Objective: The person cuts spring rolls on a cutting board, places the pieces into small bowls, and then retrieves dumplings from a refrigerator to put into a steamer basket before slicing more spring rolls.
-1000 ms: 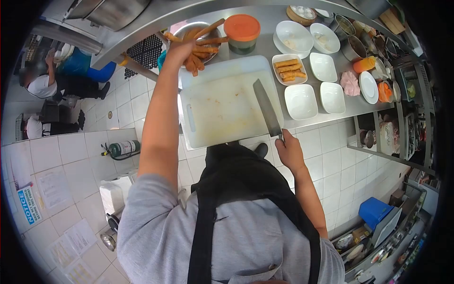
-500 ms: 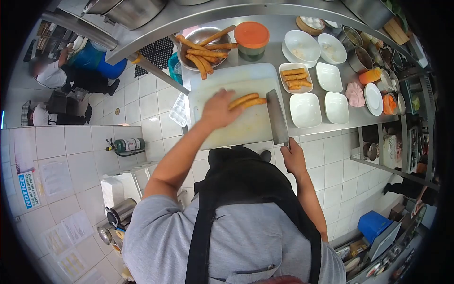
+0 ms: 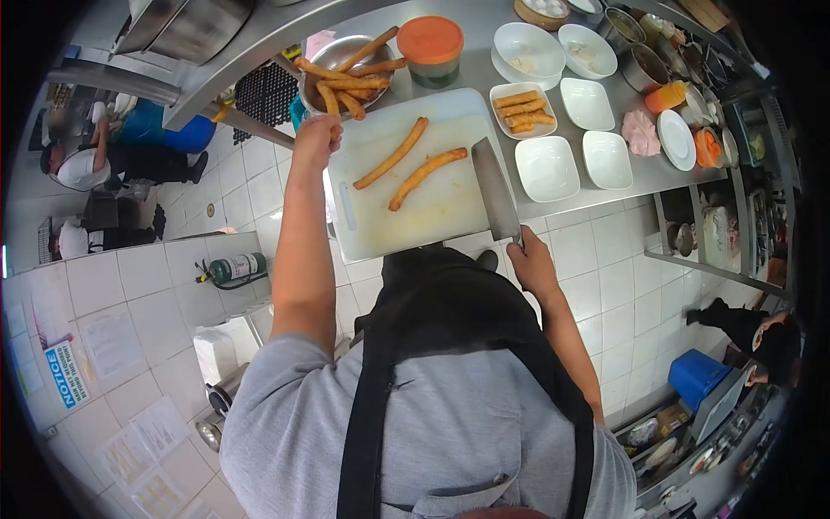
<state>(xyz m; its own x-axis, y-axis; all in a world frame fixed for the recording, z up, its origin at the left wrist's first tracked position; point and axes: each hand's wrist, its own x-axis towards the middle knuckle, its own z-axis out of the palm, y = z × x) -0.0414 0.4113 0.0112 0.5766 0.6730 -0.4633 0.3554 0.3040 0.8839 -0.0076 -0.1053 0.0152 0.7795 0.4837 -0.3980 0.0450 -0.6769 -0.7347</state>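
Observation:
My right hand [image 3: 529, 264] grips the handle of a cleaver [image 3: 494, 190], whose blade rests flat on the right side of a white cutting board [image 3: 372, 229]. Two long fried dough sticks lie slantwise on the board, one on the left [image 3: 393, 154] and one on the right [image 3: 426, 177], just left of the blade. My left hand [image 3: 316, 137] is stretched out at the board's far left corner. Its fingers are by the rim of a metal bowl [image 3: 333, 52] that holds several more sticks. I see nothing held in that hand.
On the steel counter [image 3: 622, 195] stand an orange-lidded tub [image 3: 430, 48], a square dish of cut stick pieces [image 3: 525, 111], several empty white dishes [image 3: 546, 167], and pots and cups at the far right. Other people work at the far left [image 3: 82, 164] and lower right [image 3: 761, 333].
My left hand took sticks from the bowl, laid two on the board, then moved back to the bowl. The cleaver and my right hand hardly moved.

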